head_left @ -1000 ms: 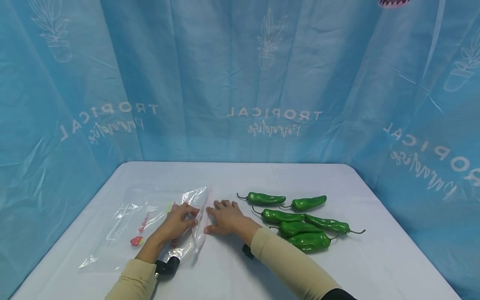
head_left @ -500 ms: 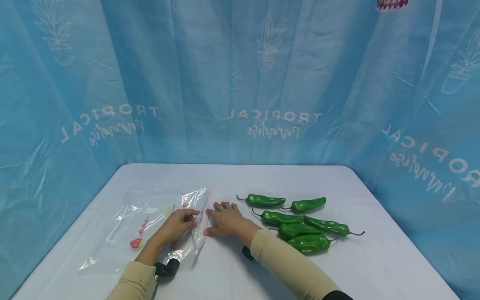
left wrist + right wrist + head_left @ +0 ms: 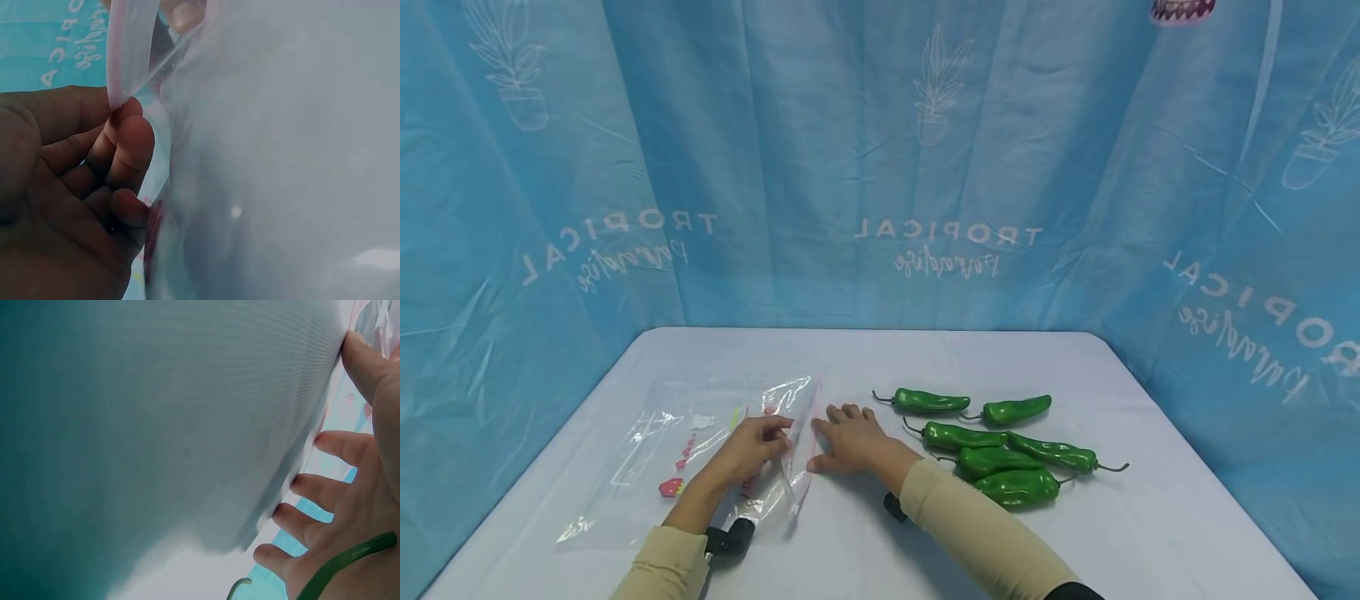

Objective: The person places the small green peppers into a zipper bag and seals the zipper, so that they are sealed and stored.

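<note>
A clear zip bag [image 3: 625, 467] with a pink edge and strawberry prints lies flat on the left of the table. The left hand [image 3: 751, 450] pinches the upper layer near its pink-edged mouth; in the left wrist view the fingers of that hand [image 3: 81, 150] hold the pink strip [image 3: 117, 56]. Right beside the mouth, the right hand [image 3: 850, 440] rests palm down with spread fingers, its thumb and fingertips at the bag's edge. The right wrist view shows that hand [image 3: 350, 481] with fingers extended against the surface.
Several green peppers [image 3: 1021, 487] lie on the white table [image 3: 1120, 550] to the right of the right hand, some close under the right forearm. Blue printed curtains [image 3: 820, 167] hang behind and on both sides of the table.
The left hand has shifted slightly left with its pinch on the bag. The right hand and the peppers keep their places.
</note>
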The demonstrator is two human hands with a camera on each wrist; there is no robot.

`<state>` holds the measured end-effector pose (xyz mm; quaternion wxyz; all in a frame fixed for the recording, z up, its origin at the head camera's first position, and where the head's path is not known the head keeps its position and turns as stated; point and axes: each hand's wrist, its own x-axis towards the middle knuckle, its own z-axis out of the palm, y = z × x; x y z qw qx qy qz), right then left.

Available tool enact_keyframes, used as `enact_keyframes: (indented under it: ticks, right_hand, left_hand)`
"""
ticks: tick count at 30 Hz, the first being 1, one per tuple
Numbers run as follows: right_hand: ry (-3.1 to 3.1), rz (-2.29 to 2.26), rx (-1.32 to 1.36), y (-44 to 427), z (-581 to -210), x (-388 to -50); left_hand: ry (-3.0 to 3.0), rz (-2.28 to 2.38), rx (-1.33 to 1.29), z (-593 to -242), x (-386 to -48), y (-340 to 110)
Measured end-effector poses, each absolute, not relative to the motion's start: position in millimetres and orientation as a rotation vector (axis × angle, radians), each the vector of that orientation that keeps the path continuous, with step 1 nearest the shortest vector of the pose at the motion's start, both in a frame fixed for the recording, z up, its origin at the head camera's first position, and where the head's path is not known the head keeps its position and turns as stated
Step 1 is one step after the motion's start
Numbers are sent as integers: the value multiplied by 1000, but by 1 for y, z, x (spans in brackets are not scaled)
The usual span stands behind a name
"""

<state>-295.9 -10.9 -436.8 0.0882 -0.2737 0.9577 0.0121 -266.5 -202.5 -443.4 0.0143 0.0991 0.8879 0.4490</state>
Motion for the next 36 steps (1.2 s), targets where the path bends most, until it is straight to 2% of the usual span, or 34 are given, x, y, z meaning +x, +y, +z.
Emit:
enact_keyframes:
  ticks: [12, 27, 36]
  right_hand:
    - [2837, 14, -815, -10, -436, -295]
    - [2834, 11, -796, -10, -439, -297]
    - [2836, 31, -814, -10, -436, -295]
  left_hand:
    - [2656, 1475, 110, -435, -264, -207]
    - [2554, 1667, 145, -428, -264, -216]
    - [2560, 1703, 80, -420, -260, -218]
